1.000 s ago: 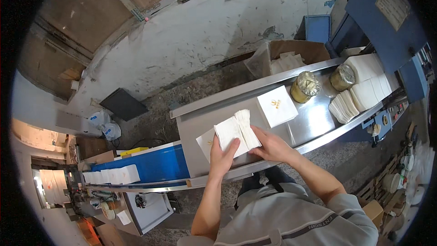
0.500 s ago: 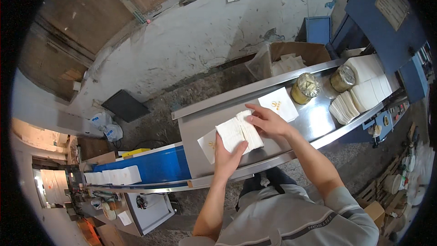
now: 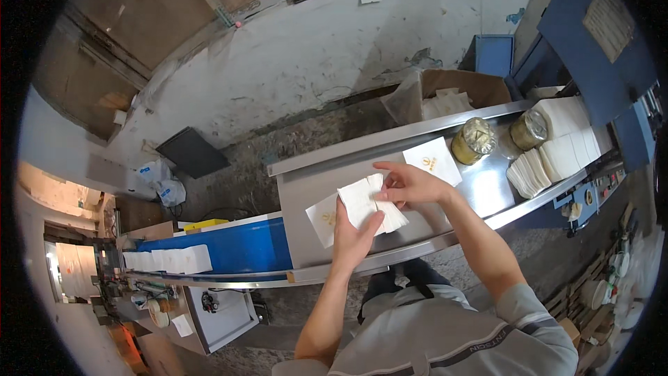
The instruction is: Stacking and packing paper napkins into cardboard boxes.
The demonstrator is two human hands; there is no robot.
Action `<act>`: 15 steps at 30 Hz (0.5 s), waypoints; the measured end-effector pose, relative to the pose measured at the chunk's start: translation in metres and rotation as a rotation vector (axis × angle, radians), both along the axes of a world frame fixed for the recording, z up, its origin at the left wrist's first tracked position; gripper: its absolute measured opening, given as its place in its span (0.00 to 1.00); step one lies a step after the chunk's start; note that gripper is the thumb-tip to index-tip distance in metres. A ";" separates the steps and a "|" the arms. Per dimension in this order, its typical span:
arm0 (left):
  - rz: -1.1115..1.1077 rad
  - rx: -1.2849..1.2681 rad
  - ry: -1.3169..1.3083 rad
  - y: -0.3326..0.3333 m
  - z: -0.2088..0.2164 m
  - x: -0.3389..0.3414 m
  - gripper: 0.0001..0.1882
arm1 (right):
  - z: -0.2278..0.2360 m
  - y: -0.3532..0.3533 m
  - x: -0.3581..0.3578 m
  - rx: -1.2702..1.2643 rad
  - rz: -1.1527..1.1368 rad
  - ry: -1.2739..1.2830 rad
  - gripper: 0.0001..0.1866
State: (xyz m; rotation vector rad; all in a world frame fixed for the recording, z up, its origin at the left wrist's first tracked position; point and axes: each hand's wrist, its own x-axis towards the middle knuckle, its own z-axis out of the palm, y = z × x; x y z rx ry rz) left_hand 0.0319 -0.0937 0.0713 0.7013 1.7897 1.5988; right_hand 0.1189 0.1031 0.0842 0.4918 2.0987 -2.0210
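Note:
A stack of white paper napkins [image 3: 359,202] is held above the metal table. My left hand [image 3: 352,235] grips it from the lower left, thumb across the front and fingers hidden behind. At its right edge, my right hand [image 3: 416,185] pinches the sheets with thumb and curled fingers, index finger stretched out above. The stack's lower right part is parted and fanned. Beneath the left side lies a white napkin with a gold print [image 3: 317,214]. Another printed napkin [image 3: 440,154] lies beyond my right hand.
Two yellowish film-wrapped cans [image 3: 474,142] stand on the table's right part, beside piled napkins [image 3: 567,147]. On the left, a blue conveyor belt [image 3: 250,245] carries a row of napkin stacks [image 3: 170,260]. Behind the table's raised metal rim [image 3: 369,145] is a cardboard box [image 3: 480,86].
My right fingers have curled in at the stack's right edge, and its lower right part has fanned out further. My left hand keeps its hold. The whole view has shifted slightly.

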 end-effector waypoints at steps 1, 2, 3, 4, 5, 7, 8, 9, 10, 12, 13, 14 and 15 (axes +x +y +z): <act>0.033 -0.020 0.006 -0.002 -0.003 -0.001 0.31 | -0.007 -0.005 0.006 -0.021 -0.083 0.022 0.39; 0.068 -0.043 0.011 -0.004 -0.007 -0.003 0.28 | -0.011 -0.010 0.011 -0.045 -0.164 0.042 0.41; 0.073 -0.042 0.010 -0.006 -0.014 -0.008 0.28 | -0.012 -0.015 0.017 -0.038 -0.171 0.065 0.43; 0.063 0.030 -0.209 -0.011 -0.022 -0.015 0.27 | -0.010 -0.022 0.021 -0.039 -0.173 0.109 0.43; 0.054 0.101 -0.428 -0.015 -0.024 -0.019 0.28 | -0.005 -0.031 0.024 -0.044 -0.173 0.151 0.43; 0.042 0.104 -0.655 -0.015 -0.021 -0.020 0.31 | 0.005 -0.046 0.027 0.088 -0.232 0.088 0.46; -0.001 0.085 -0.696 -0.016 -0.018 -0.022 0.30 | 0.005 -0.052 0.027 0.208 -0.293 0.148 0.50; -0.018 0.046 -0.681 -0.018 -0.028 -0.024 0.28 | 0.003 -0.057 0.028 0.328 -0.353 0.207 0.53; -0.014 0.021 -0.636 -0.017 -0.026 -0.020 0.27 | -0.001 -0.065 0.029 0.508 -0.411 0.186 0.60; -0.003 -0.007 -0.608 -0.013 -0.020 -0.013 0.22 | -0.003 -0.077 0.028 0.680 -0.442 0.172 0.62; -0.002 -0.009 -0.607 -0.012 -0.018 -0.012 0.22 | -0.001 -0.081 0.025 0.854 -0.470 0.153 0.63; 0.002 -0.045 -0.602 -0.011 -0.014 -0.011 0.22 | 0.001 -0.083 0.024 0.851 -0.470 0.153 0.63; 0.005 -0.081 -0.597 -0.011 -0.013 -0.011 0.21 | 0.004 -0.084 0.022 0.805 -0.434 0.084 0.62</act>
